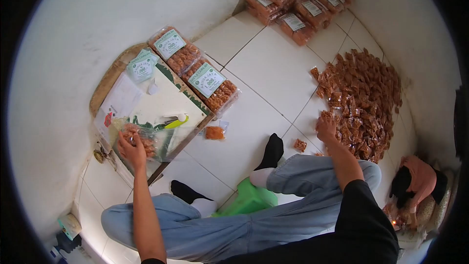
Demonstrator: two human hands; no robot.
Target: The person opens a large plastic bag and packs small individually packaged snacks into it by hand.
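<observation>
My left hand (132,147) is at the low board (168,99), its fingers closed on a clear plastic bag (154,143) that holds some small brown snack packets. At the near edge of a large heap of small snack packets (366,102) on the floor, my right hand (326,128) has its fingers curled at a few packets. What it grips, if anything, is too small to make out. On the board lie a yellow-green stapler (177,121) and printed labels (142,67).
Filled labelled bags (210,80) lie beside the board. More packed bags (298,24) are stacked in the far corner. A green stool (250,198) stands between my legs. Single packets (215,132) lie on the tiles. Another person (420,181) crouches at the right.
</observation>
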